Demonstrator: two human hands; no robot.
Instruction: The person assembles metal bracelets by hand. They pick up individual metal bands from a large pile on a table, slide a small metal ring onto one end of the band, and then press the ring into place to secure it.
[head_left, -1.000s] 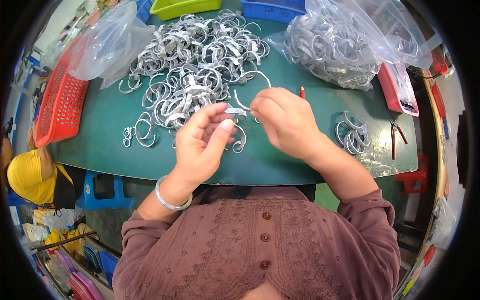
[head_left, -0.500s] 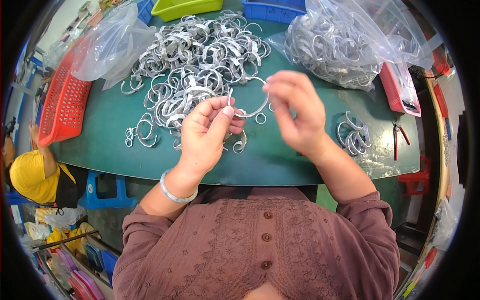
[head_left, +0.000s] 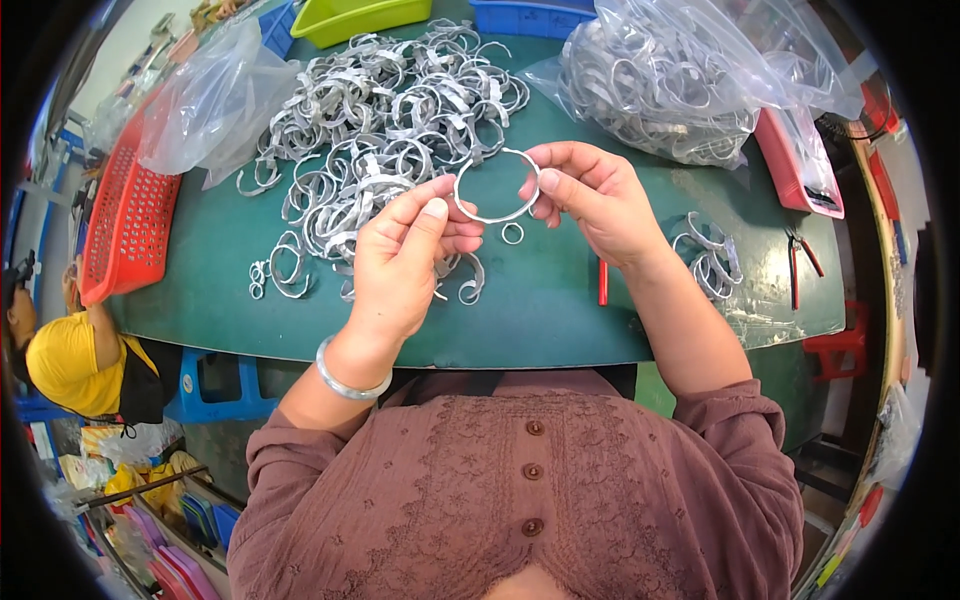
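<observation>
A thin silvery bangle [head_left: 492, 219], with a small gap at its top, is held up between my two hands over the green table. My left hand [head_left: 405, 245] pinches its left side between thumb and fingers. On the opposite side my right hand [head_left: 597, 205] grips the rim with thumb and forefinger, the other fingers curled behind. Beyond lies a big heap of grey-silver open bangles [head_left: 400, 130]. Just below the held bangle a small ring [head_left: 512, 233] rests on the table. Another curved metal piece [head_left: 471, 280] lies beside my left hand.
A red perforated basket [head_left: 125, 235] and a clear bag [head_left: 215, 95] are at left. Back right holds a bag of bangles [head_left: 660, 95] and a pink tray [head_left: 790, 165]. Red-handled pliers [head_left: 797, 270], loose bangles [head_left: 708, 260] and a red handle [head_left: 603, 282] lie rightward. A person in yellow [head_left: 70, 355] sits left.
My right hand has closed on the bangle's right side, after hovering blurred beside it. The bangle has turned to face upward more squarely. A red handle now shows beside my right forearm.
</observation>
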